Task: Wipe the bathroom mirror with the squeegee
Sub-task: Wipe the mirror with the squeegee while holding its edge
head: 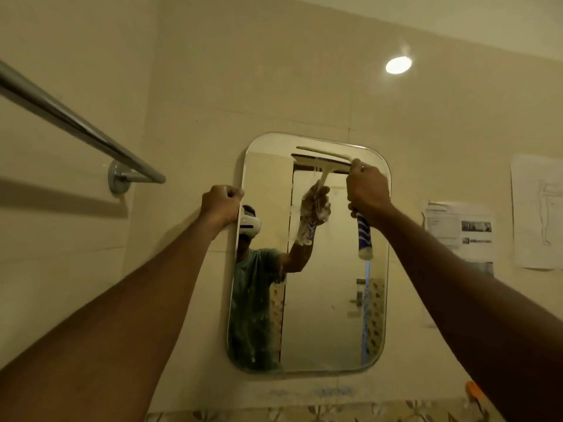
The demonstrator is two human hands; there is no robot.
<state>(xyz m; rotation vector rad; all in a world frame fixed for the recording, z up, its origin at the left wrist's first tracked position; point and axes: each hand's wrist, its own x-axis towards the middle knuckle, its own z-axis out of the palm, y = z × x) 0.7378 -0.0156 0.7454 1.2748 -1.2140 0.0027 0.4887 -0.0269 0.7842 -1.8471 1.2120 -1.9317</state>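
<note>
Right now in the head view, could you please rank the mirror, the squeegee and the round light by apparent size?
1. mirror, largest
2. squeegee, held by the right hand
3. round light, smallest

Reading no legible text, brand or number anywhere. Showing blurred print lines and small photos on printed sheet (460, 229) right of mirror (329, 300), too soft to make out. Showing only faint line drawing on second sheet (537, 211) further right.
</note>
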